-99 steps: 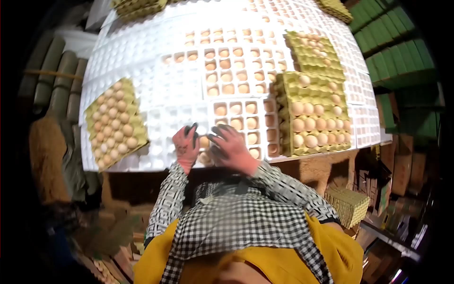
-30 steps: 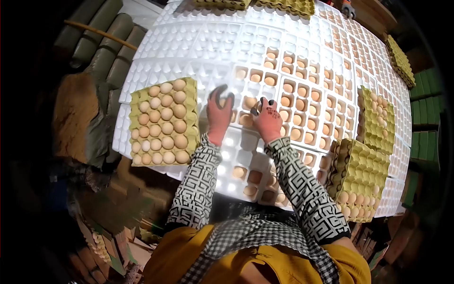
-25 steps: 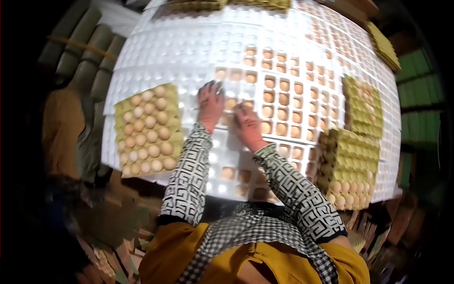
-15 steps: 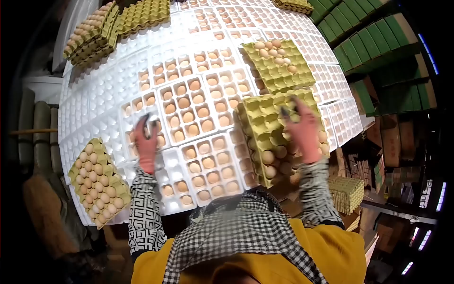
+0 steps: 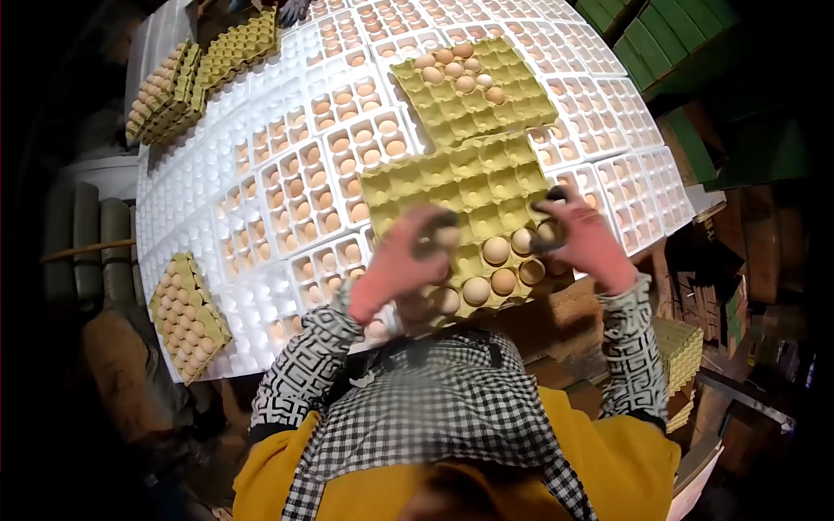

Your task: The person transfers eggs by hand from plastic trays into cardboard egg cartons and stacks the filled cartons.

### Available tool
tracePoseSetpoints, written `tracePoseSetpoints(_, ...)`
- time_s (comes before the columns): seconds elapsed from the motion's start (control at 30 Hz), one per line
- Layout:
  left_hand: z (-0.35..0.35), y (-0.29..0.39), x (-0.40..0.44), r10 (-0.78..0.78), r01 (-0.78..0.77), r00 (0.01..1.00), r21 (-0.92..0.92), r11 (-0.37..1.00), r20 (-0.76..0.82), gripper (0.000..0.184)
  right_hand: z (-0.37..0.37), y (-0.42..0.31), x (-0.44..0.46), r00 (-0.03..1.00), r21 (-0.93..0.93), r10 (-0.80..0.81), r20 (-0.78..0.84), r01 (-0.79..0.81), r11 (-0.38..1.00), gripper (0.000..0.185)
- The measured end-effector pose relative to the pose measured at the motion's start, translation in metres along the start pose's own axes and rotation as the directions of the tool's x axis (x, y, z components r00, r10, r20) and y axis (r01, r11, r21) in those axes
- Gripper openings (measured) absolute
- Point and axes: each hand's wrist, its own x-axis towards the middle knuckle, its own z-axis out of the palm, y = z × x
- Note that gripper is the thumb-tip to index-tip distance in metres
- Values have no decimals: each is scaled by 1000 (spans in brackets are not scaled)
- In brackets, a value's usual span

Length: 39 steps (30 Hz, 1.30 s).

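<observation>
Both my hands wear pinkish gloves with dark fingertips. My left hand (image 5: 407, 263) curls over the left side of the near yellow pulp egg tray (image 5: 452, 178), its fingers closed around an egg (image 5: 446, 238). At that tray's right edge, my right hand (image 5: 586, 236) has thumb and fingers bent about another egg (image 5: 546, 232). Between and below the hands, several brown eggs (image 5: 496, 251) sit in the tray's front cups, while its back cups hold none. Just beyond, a second pulp tray (image 5: 521, 87) carries several eggs at its far left part.
White foam trays (image 5: 261, 300) cover the table, many cups filled with eggs. A full pulp tray (image 5: 184, 317) lies at the left front corner. Stacked pulp trays (image 5: 178, 100) stand far left, near another person's dark-gloved hand (image 5: 294, 10). Green boxes (image 5: 665, 39) are at upper right.
My left hand has moved right from the foam trays to the near pulp tray and now has an egg in its fingers. My right hand has drawn to the tray's right edge. The view has shifted.
</observation>
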Motion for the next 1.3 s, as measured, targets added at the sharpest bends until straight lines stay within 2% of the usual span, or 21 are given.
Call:
tracePoseSetpoints(0.07, -13, 5, 13, -175, 170, 985, -296, 940, 8, 37, 27, 1, 4, 986, -444, -90, 144, 145, 884, 42)
tracePoseSetpoints(0.1, -9, 8, 22, -24, 22, 999, 61, 998, 28, 39, 17, -6, 8, 971, -377, -52, 235, 140, 916, 43)
tracePoseSetpoints(0.2, 43, 33, 37, -107, -71, 966, 637, 768, 236, 42, 15, 25, -1, 983, -115, -173, 66, 180, 977, 47)
tracePoseSetpoints(0.23, 64, 14, 41, -155, -149, 932, 737, 659, 327, 40, 21, 44, -13, 998, 131, -16, -68, 25, 991, 51)
tracePoseSetpoints(0.3, 84, -20, 43, -244, 28, 926, 592, 806, 288, 33, 1, 39, -24, 985, 658, 170, -19, -116, 744, 50)
tracePoseSetpoints(0.37, 74, -7, 42, -167, -13, 943, 530, 848, 289, 34, 5, 55, -36, 962, 873, 272, -26, -111, 475, 47)
tracePoseSetpoints(0.4, 64, 18, 40, -73, -207, 935, 702, 681, 347, 35, 12, 66, -39, 969, 970, 245, 8, -67, 233, 42)
tracePoseSetpoints(0.47, 48, 18, 31, -76, -46, 968, 468, 883, 240, 46, 12, 53, -40, 979, 994, 201, 44, -23, -103, 43)
tracePoseSetpoints(0.5, 37, 20, 25, -180, 175, 953, 43, 984, 243, 51, 16, 52, -38, 983, 986, 183, 27, 4, -169, 46)
tracePoseSetpoints(0.53, 25, 22, 18, -271, 371, 918, -382, 847, 291, 57, 14, 46, -38, 992, 956, 126, 25, 13, -294, 48)
tracePoseSetpoints(0.6, -8, -11, -6, -230, 424, 906, -759, 494, 356, 68, 10, 43, -39, 988, 929, 148, 37, 21, -369, 46)
tracePoseSetpoints(0.63, -13, -5, -14, -162, 288, 957, -826, 485, 238, 69, 7, 42, -43, 948, 981, 313, 66, -5, -193, 46)
tracePoseSetpoints(0.67, -18, 2, -22, -92, 145, 989, -873, 466, 116, 69, 11, 59, -48, 953, 982, 290, -86, 33, 184, 42)
tracePoseSetpoints(0.73, -47, 6, -32, -245, 215, 969, -637, 741, 43, 56, -13, 69, -51, 977, 922, 203, 68, -139, 362, 42)
tracePoseSetpoints(0.8, -56, -1, -37, -173, 173, 985, -43, 984, -11, 48, 7, 63, -47, 916, 195, 369, -161, -337, 921, 43)
tracePoseSetpoints(0.83, -53, 8, -41, -154, 147, 988, 357, 923, -8, 52, 19, 53, -42, 933, -183, 278, -227, -321, 929, 43)
tracePoseSetpoints(0.87, -45, 17, -41, -142, 96, 990, 695, 712, 9, 56, 33, 49, -35, 942, -270, 269, -200, -317, 909, 45)
tracePoseSetpoints(0.97, -14, 7, -33, -332, 24, 934, 909, 417, 128, 54, 46, 23, -16, 936, -520, 272, -225, -351, 778, 47)
tracePoseSetpoints(1.13, -29, -1, -50, -216, -34, 960, 841, 540, 177, 28, 47, 62, -32, 898, -329, 274, -344, -389, 860, 51)
tracePoseSetpoints(1.2, -41, -11, -64, -78, -158, 971, 850, 503, 227, 17, 25, 30, -34, 874, -56, 318, -366, -362, 931, 39)
tracePoseSetpoints(1.3, -48, -11, -58, -110, -197, 945, 805, 559, 308, 14, 23, -2, 2, 939, 481, 156, -308, 12, 877, 45)
